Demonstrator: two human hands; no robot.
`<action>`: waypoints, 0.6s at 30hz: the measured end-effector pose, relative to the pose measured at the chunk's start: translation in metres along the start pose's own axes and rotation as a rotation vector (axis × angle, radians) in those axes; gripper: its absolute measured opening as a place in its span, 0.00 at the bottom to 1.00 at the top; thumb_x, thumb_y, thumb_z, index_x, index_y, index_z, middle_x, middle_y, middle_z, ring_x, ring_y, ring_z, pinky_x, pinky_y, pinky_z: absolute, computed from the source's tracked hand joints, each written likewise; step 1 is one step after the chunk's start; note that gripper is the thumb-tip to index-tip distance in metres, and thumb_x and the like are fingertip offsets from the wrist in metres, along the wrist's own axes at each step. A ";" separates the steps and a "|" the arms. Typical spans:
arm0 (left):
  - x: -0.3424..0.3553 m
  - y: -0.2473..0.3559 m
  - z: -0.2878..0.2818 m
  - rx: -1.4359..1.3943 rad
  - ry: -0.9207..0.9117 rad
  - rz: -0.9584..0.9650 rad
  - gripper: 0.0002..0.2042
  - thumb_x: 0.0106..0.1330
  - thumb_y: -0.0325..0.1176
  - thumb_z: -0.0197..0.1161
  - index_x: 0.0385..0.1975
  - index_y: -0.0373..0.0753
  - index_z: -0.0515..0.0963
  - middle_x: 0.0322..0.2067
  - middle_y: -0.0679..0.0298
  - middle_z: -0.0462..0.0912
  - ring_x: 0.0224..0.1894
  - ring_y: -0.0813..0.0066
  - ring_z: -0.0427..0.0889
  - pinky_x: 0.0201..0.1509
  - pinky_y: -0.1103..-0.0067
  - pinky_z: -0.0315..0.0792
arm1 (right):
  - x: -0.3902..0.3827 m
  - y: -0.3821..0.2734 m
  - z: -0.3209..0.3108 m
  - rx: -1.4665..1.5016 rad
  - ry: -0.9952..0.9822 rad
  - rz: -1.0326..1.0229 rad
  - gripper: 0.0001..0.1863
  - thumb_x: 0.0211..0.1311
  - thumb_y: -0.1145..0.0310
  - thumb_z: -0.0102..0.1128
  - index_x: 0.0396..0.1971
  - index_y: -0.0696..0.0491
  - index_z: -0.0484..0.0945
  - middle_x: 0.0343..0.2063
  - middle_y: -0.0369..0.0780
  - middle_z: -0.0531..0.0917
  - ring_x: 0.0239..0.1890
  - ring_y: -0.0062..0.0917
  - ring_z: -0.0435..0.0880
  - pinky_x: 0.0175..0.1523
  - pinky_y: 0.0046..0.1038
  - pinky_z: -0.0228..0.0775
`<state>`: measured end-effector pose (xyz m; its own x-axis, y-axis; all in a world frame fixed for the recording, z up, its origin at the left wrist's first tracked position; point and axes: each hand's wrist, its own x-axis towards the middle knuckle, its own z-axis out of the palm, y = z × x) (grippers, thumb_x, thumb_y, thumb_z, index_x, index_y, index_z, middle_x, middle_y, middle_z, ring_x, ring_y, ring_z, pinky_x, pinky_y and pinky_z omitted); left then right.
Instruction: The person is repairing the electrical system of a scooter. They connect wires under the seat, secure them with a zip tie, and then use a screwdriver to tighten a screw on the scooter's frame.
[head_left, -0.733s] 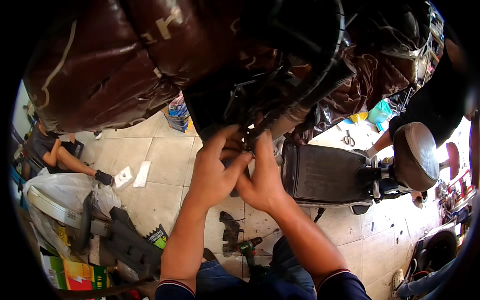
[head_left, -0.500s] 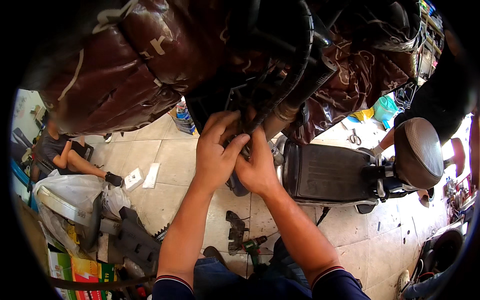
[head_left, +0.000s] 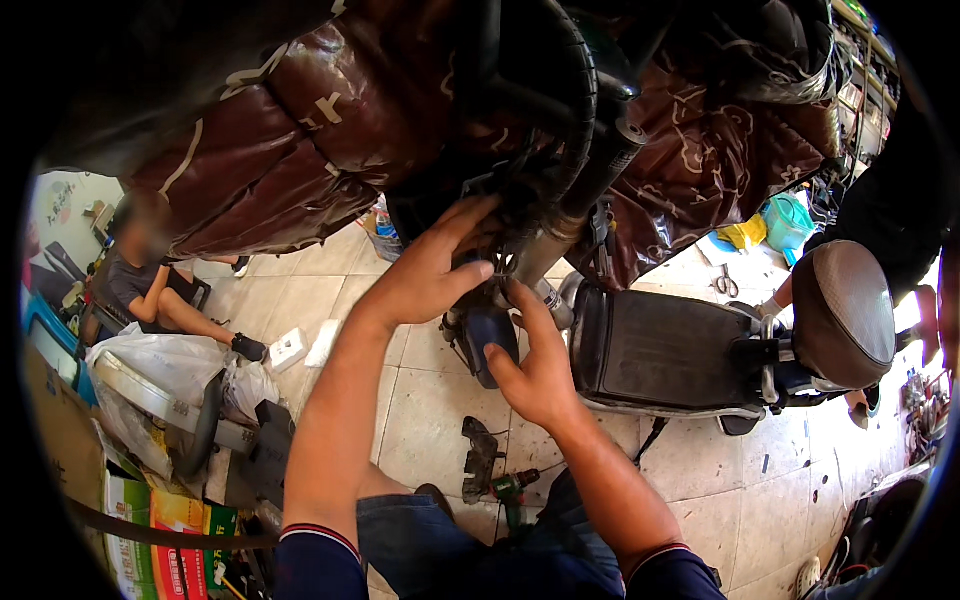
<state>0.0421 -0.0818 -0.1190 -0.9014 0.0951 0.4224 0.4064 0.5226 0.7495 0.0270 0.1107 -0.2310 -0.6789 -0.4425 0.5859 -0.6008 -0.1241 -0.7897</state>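
Observation:
My left hand (head_left: 433,270) reaches into the dark front assembly of a scooter, thumb apart from the other fingers, whose tips are partly hidden among cables. Below it my right hand (head_left: 530,365) has its index finger raised to small metal fittings (head_left: 505,265) and its thumb against a dark blue-black part (head_left: 478,332); its other fingers are hard to see. A steering tube (head_left: 555,240) rises beside a ribbed black cable bundle (head_left: 575,150) above my hands. Brown quilted covers (head_left: 280,150) hang from the front, and the black footboard (head_left: 660,355) lies at right.
A brown saddle (head_left: 840,305) is at right beside a dark-clothed person (head_left: 880,220). Another person (head_left: 140,290) sits at left near bagged parts (head_left: 150,380). A cordless drill (head_left: 510,488), a black bracket (head_left: 480,450), white foam pieces (head_left: 288,348) and scissors (head_left: 725,283) lie on the tiled floor.
My hands have moved apart: the left up and leftward with fingers spreading, the right downward a little, leaving more of the fittings and blue-black part in view.

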 end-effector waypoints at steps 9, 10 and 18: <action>0.007 0.021 -0.001 0.820 0.151 0.196 0.25 0.65 0.20 0.67 0.63 0.37 0.76 0.64 0.53 0.77 0.59 0.45 0.83 0.58 0.64 0.82 | 0.016 -0.007 -0.006 -0.090 -0.049 -0.066 0.46 0.60 0.73 0.68 0.76 0.67 0.56 0.72 0.62 0.66 0.75 0.58 0.66 0.78 0.43 0.59; 0.007 0.020 0.000 0.817 0.210 0.250 0.23 0.64 0.19 0.67 0.60 0.37 0.78 0.62 0.53 0.79 0.57 0.46 0.84 0.56 0.65 0.82 | 0.018 -0.007 -0.007 -0.056 -0.063 -0.044 0.46 0.60 0.73 0.68 0.76 0.67 0.55 0.72 0.62 0.66 0.75 0.58 0.66 0.79 0.43 0.59; 0.009 0.006 0.008 0.993 0.492 0.417 0.09 0.58 0.26 0.76 0.37 0.39 0.83 0.36 0.62 0.82 0.35 0.58 0.86 0.34 0.68 0.79 | 0.023 -0.003 -0.012 0.002 -0.132 0.016 0.48 0.60 0.76 0.69 0.79 0.64 0.55 0.75 0.53 0.67 0.78 0.41 0.66 0.77 0.41 0.64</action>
<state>0.0357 -0.0711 -0.1150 -0.4839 0.1913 0.8540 0.1655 0.9782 -0.1253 0.0081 0.1114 -0.2126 -0.6269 -0.5575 0.5442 -0.5893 -0.1176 -0.7993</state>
